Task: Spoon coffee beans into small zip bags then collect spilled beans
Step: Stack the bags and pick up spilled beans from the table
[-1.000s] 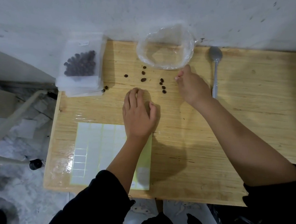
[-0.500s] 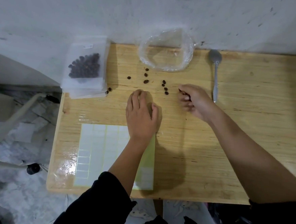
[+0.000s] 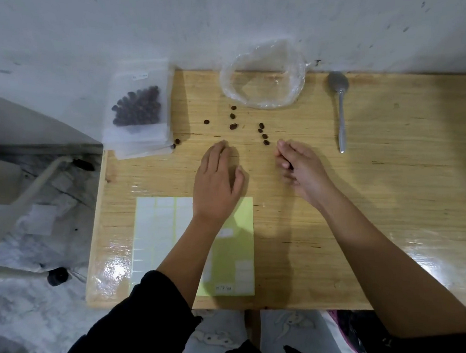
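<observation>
Collection of spilled beans (image 3: 233, 126) on a wooden table (image 3: 393, 192). The left hand (image 3: 216, 185) rests palm-down, fingers straight and together, thumb spread, its tips just short of the scatter. The right hand (image 3: 301, 168) hovers beside it with fingers (image 3: 282, 148) curled inward round a dark speck, apparently a bean already picked up, though the view is too coarse to confirm. Loose beans lie in three groups: several below the open clear plastic bag (image 3: 294, 89), a short column (image 3: 264, 136) just ahead of the right fingertips, and a pair (image 3: 177, 141) against the foot of the zip-bag stack. The column is probably the nearest pickup. Small, rounded beans are likely to roll, so each is best pinched from directly above, or swept against the flat left hand as a stop, while the curled palm keeps its load closed. The filled zip bag (image 3: 139, 108) lies atop the stack at the far-left corner; the pair beside it is partly tucked under the stack's edge and may need coaxing out. A metal spoon (image 3: 340, 113) lies well apart to the right, unused. A label sheet (image 3: 158, 231) lies under the left wrist, outside the working area.
</observation>
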A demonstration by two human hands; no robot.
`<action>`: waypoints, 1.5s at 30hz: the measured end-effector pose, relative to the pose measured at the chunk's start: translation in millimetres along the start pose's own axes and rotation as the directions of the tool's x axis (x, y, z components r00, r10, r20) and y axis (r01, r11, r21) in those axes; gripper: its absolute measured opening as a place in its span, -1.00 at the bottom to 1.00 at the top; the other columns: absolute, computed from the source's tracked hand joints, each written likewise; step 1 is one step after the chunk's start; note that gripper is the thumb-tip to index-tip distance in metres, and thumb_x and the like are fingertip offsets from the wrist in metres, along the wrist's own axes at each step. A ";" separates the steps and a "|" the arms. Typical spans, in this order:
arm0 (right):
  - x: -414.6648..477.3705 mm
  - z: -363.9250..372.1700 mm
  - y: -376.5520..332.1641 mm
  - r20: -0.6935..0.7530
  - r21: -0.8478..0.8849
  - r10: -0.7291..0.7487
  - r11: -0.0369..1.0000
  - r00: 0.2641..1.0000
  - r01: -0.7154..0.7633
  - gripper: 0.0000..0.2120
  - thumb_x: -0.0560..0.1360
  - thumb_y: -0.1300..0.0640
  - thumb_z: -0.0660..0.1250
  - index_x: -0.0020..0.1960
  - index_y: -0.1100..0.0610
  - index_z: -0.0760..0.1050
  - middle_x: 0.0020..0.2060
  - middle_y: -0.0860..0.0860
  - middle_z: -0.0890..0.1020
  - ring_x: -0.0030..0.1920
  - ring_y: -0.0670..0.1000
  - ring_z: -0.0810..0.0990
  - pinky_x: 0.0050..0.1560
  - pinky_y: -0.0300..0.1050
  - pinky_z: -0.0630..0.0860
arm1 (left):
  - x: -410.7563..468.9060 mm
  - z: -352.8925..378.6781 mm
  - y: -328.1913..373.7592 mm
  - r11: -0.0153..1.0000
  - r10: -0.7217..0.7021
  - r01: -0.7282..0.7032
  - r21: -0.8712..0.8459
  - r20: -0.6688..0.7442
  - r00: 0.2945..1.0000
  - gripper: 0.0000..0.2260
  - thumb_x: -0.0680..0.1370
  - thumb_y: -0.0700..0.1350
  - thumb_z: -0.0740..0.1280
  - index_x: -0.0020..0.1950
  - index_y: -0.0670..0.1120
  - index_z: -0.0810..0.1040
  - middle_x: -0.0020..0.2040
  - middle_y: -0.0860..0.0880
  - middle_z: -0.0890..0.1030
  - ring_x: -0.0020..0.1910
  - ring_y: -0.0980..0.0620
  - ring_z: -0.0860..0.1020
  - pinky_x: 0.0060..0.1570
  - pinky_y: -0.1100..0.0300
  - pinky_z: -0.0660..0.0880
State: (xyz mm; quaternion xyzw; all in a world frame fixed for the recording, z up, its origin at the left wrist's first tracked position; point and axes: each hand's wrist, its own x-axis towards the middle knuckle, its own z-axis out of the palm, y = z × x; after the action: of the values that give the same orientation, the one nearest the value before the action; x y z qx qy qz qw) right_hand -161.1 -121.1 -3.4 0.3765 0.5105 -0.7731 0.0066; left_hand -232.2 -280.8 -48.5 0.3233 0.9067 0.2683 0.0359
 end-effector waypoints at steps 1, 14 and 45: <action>1.7 -0.2 -1.6 -0.048 -0.182 -0.080 0.981 0.996 0.070 -0.75 0.62 0.10 0.14 -0.23 0.11 0.38 -0.51 -0.09 0.35 -0.57 -0.18 0.23 -0.57 -0.33 0.17 | 0.5 -0.6 0.5 1.000 -0.009 0.009 -0.002 0.004 1.000 -0.60 0.56 -0.03 0.15 0.27 -0.26 0.46 0.33 -0.15 0.45 0.32 -0.08 0.37 0.35 0.21 0.22; 23.7 15.5 -16.0 0.067 -0.964 -0.249 0.234 0.966 0.127 -0.80 0.62 0.05 0.09 0.11 0.18 0.31 -0.29 0.04 0.48 -0.27 0.07 0.45 -0.28 -0.06 0.36 | 0.3 0.2 3.1 1.000 -0.028 0.029 -0.011 0.016 0.999 -0.61 0.54 -0.06 0.19 0.28 -0.26 0.45 0.34 -0.15 0.44 0.34 -0.07 0.35 0.33 0.13 0.28; 19.8 4.5 -8.2 -0.115 -0.547 -0.273 0.820 0.955 0.168 -0.80 0.60 0.09 0.18 -0.13 0.15 0.46 -0.42 -0.09 0.38 -0.50 -0.23 0.33 -0.41 -0.35 0.29 | 0.7 0.6 0.1 1.000 -0.001 0.001 -0.023 0.003 1.000 -0.60 0.55 -0.04 0.16 0.27 -0.27 0.46 0.32 -0.15 0.45 0.32 -0.08 0.38 0.31 0.08 0.36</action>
State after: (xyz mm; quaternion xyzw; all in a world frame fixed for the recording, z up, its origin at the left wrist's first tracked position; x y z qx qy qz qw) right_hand -181.1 -113.4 -7.8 0.3692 0.7428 -0.5579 -0.0276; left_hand -232.5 -280.0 -48.9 0.3227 0.9038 0.2781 0.0411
